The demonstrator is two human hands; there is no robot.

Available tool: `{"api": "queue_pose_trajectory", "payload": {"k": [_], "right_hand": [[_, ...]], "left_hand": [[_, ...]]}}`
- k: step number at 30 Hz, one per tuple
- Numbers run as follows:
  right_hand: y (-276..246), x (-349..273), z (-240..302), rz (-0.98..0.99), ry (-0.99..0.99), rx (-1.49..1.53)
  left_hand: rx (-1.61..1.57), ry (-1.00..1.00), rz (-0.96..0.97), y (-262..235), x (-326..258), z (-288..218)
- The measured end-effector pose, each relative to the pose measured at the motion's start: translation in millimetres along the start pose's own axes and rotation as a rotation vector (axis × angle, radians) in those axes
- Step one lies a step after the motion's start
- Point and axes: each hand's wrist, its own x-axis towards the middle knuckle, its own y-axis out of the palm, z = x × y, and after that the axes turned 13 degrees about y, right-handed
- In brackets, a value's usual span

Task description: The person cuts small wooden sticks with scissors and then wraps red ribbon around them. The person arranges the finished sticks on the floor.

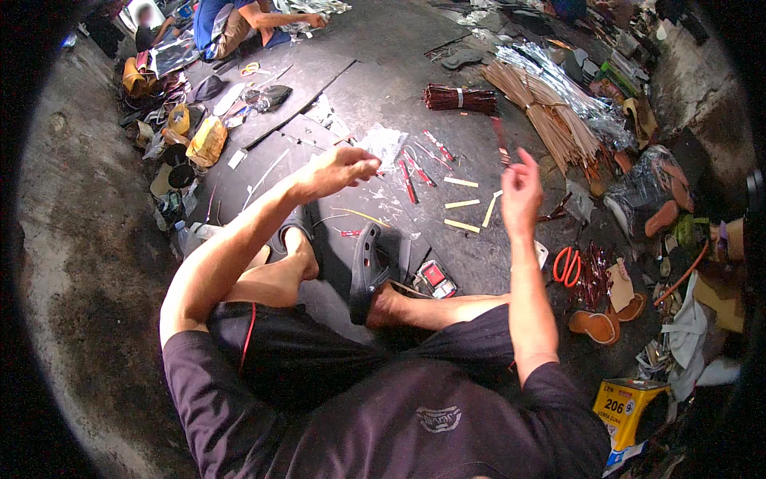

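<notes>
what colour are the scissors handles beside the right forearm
The handles are bright red-orange, clearest in the head view.

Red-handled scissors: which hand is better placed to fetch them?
Right, probably: the scissors show just outside the right forearm, far from the left hand; but the right hand seems to hold a thin red strip.

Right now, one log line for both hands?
left hand: near clear plastic, grip unclear | right hand: at red strip, grip unclear | floor: yellow strips, red-handled scissors

strips (462,204) lie left of the scissors (567,267), a bundle (460,97) beyond both.
</notes>
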Motion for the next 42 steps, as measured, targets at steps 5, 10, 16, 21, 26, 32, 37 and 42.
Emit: {"api": "queue_pose_trajectory", "payload": {"k": [5, 10, 16, 21, 26, 32, 37, 42], "right_hand": [[61, -50, 105, 0.154, -0.309, 0.102], [107, -65, 104, 0.343, -0.380, 0.161], [209, -52, -6, 0.621, 0.028, -0.076], [284, -59, -63, 0.571, -0.204, -0.542], [315, -62, -90, 0.411, -0.344, -0.753], [284, -60, -47, 0.627, 0.305, -0.017], [166, -80, 29, 0.810, 0.573, 0.641], [65, -100, 55, 0.785, 0.657, 0.647]], "left_hand": [[-0.431, -0.025, -0.248, 8, 11, -30], [-0.391, 0.037, -0.364, -9, 2, -14], [-0.299, -0.033, -0.526, -57, -37, 62], [-0.131, -0.169, -0.473, -40, -57, 94], [-0.117, -0.175, -0.371, -34, -61, 92], [-0.156, -0.172, -0.410, -34, -57, 96], [-0.353, -0.083, -0.482, -12, -40, 81], [-0.364, 0.060, -0.284, 19, -5, 26]]}}
